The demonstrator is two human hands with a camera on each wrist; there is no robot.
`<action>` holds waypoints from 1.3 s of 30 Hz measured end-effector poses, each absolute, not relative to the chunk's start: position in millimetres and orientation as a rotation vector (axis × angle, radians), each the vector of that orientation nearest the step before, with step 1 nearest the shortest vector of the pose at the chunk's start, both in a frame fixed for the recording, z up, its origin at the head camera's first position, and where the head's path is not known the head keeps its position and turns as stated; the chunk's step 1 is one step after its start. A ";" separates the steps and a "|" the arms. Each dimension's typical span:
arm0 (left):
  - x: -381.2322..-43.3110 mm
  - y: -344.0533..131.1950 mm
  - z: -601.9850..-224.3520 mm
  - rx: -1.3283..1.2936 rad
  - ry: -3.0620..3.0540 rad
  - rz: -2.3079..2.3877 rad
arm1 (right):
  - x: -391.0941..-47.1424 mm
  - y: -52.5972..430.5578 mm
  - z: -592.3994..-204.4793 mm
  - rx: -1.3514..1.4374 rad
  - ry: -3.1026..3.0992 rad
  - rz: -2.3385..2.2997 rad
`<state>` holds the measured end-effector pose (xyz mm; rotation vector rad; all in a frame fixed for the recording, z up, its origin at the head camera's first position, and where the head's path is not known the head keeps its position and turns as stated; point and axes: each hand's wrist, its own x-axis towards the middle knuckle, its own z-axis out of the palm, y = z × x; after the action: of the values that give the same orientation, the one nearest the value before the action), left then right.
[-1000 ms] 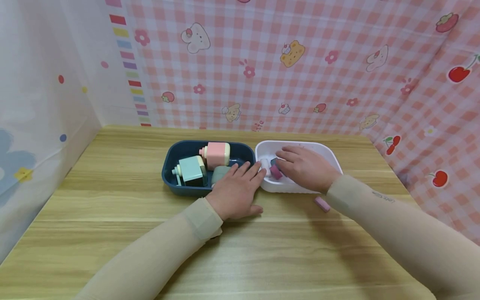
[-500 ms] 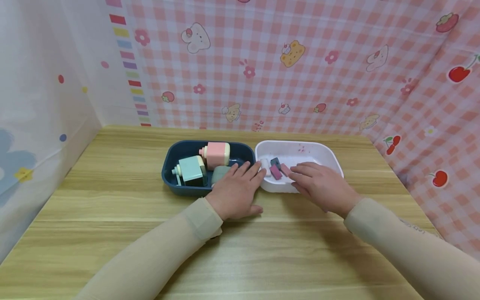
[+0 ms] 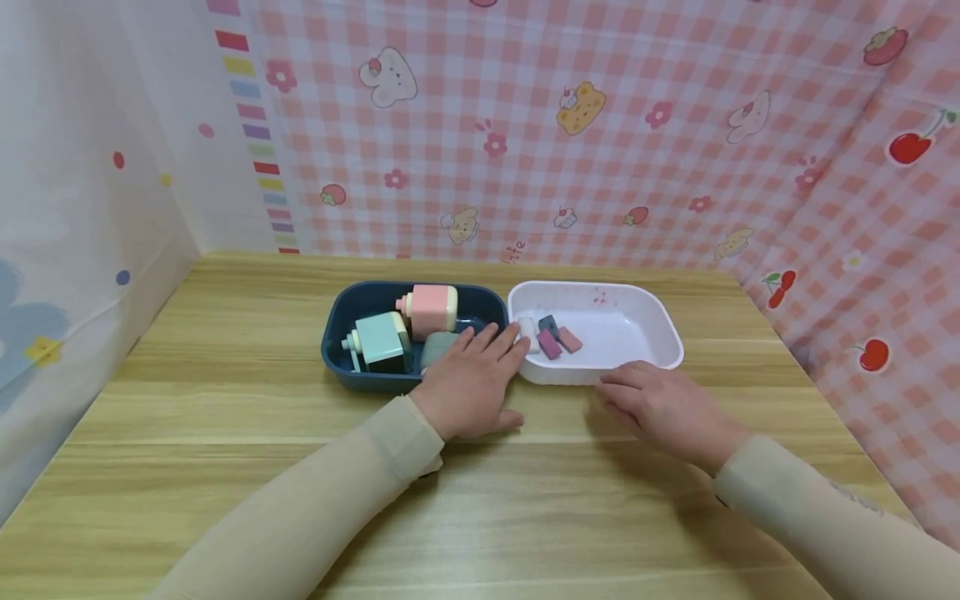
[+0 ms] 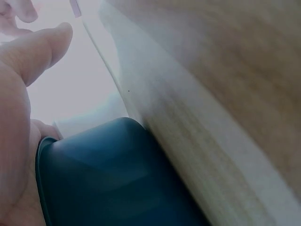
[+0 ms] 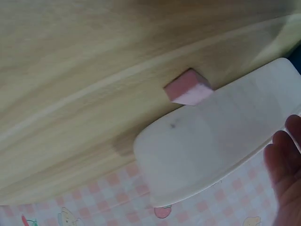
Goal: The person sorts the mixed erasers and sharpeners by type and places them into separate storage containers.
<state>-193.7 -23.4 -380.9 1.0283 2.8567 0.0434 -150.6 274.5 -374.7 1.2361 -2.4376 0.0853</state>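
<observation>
My left hand (image 3: 472, 383) lies spread with straight fingers over the meeting rims of a navy bin (image 3: 375, 383) and a white bin (image 3: 630, 321). Under its fingers, a grey-green rounded thing (image 3: 437, 346) is partly covered. By the white bin's front rim hovers my right hand (image 3: 671, 412), fingers loosely extended and holding nothing visible. A pink block like an eraser (image 5: 188, 88) lies on the table against that bin in the right wrist view; the hand hides it from the head view. Inside the white bin are a magenta block (image 3: 549, 343), a salmon block (image 3: 570, 339), a dark blue block (image 3: 548, 325) and a white piece (image 3: 528, 333).
In the navy bin lie a mint boxy item (image 3: 378, 342) and a pink one (image 3: 431, 310), both like crank pencil sharpeners. The bins stand side by side on a wooden table (image 3: 480, 517). A checked cloth (image 3: 480, 125) hangs behind.
My right hand has left the white bin's inside and moved toward me and right, over its front edge. A salmon block there is now uncovered. My left hand stays put.
</observation>
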 end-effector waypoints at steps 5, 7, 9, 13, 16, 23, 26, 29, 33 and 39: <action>-194.3 -22.4 -381.2 1.041 2.857 0.050 | -138.7 282.3 -377.2 1.252 -2.400 0.115; -194.6 -22.5 -381.3 1.033 2.857 0.048 | -136.6 285.0 -378.4 1.243 -2.424 0.110; -194.8 -22.8 -381.1 1.026 2.854 0.042 | -136.6 290.2 -382.4 1.228 -2.456 0.094; -195.3 -23.6 -381.0 1.037 2.851 0.043 | -136.1 299.8 -388.3 1.180 -2.500 0.050; -195.9 -24.3 -381.5 1.029 2.851 0.049 | -135.0 303.9 -389.5 1.137 -2.567 0.025; -195.9 -24.1 -381.6 1.028 2.845 0.057 | -132.6 312.6 -392.7 1.058 -2.788 -0.024; -195.7 -23.7 -381.4 1.027 2.844 0.056 | -131.0 314.5 -393.2 1.051 -2.837 -0.019; -195.6 -23.9 -381.4 1.022 2.847 0.049 | -131.0 315.1 -394.7 1.059 -2.846 -0.018; -195.4 -24.0 -381.5 1.021 2.849 0.042 | -131.3 313.7 -397.0 1.077 -2.823 -0.034; -195.6 -23.5 -381.8 1.027 2.848 0.040 | -131.2 310.6 -397.6 1.063 -2.806 -0.060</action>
<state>-195.6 -23.5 -381.8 1.0266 2.8484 0.0399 -131.2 310.6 -397.6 1.0628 -2.8061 -0.0595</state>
